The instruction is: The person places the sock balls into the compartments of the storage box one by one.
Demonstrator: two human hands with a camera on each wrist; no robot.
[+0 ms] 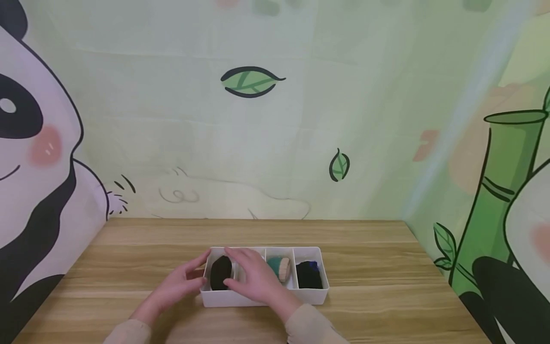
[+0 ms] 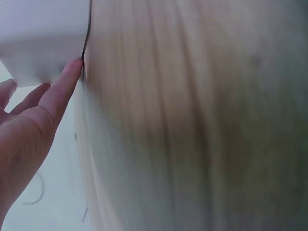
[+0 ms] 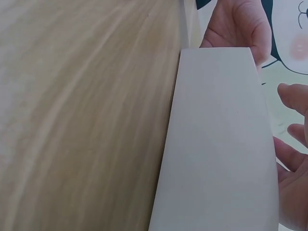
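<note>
A white divided box (image 1: 307, 297) sits on the wooden table. In its left compartment lies a dark, rolled cloth bundle (image 1: 221, 272). My left hand (image 1: 180, 283) is at the box's left end, fingers spread; in the left wrist view a fingertip touches the box (image 2: 45, 29) near its lower edge. Over the second compartment hovers my right hand (image 1: 258, 281), thumb and fingers apart beside the dark bundle. The right wrist view shows its fingers (image 3: 292, 185) bent loosely above the rim. A teal and beige bundle (image 1: 283, 268) and a black one with blue (image 1: 308, 274) fill compartments to the right.
The wooden table (image 1: 378, 277) extends around the box on all sides. Behind it rises a pale green wall covering (image 1: 172, 95) printed with leaves, a panda and bamboo.
</note>
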